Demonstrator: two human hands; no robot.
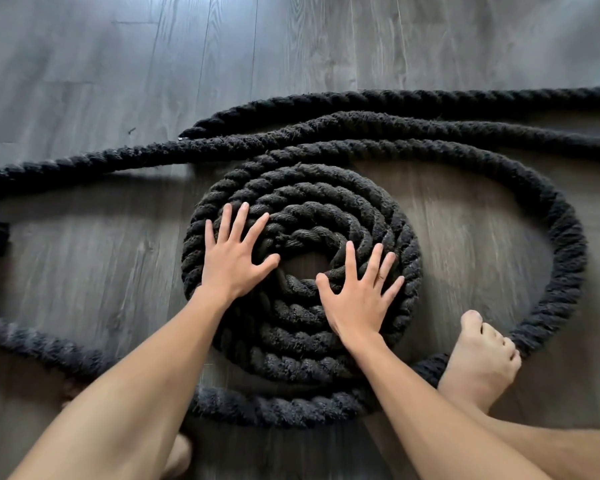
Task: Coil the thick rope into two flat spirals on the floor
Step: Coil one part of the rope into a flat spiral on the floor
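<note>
Thick black rope (pixel 291 327) lies in one flat spiral under two hands. The left hand (pixel 234 258) and right hand (pixel 357 296) press flat, fingers spread, gripping nothing, either side of its open centre. The floor (pixel 84 64) is grey planks. Loose rope loops beyond both hands, and one bare foot (pixel 478 358) touches it right of the right hand.

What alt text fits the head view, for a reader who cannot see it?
A person's left hand and right hand press flat, fingers spread, on a flat spiral of thick black twisted rope on a grey wood-plank floor. More loose rope curves around the spiral, past a bare foot at the right.
</note>
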